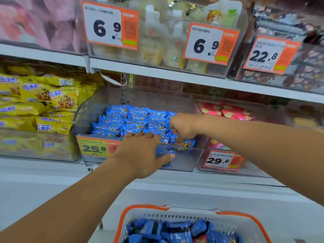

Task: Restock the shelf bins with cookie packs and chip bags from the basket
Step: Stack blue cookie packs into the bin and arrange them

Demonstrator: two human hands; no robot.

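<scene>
While the right hand (pixel 182 128) curls its fingers (pixel 175 131) around a blue cookie pack (pixel 188 142) at the front of the clear bin (pixel 184 162), the left hand (pixel 142 153) lies flat, its fingers (pixel 149 135) straight and pressing on the pile of blue packs (pixel 133 120) — thumb (pixel 168 157) spread over the bin's front wall. Behind both sets of fingertips the pile fills the bin's rear; to the left of them sit yellow cookie packs (pixel 43 102), to the right a bin of pink packs (pixel 226 111). Below the wrists, the white basket (pixel 175 216) with orange handles holds more blue packs (pixel 168 230). Step in hand, as judged: placing and levelling stock in the bin. The next move calls for releasing the pack, then reaching down to the basket — the front corner looks only thinly filled.
</scene>
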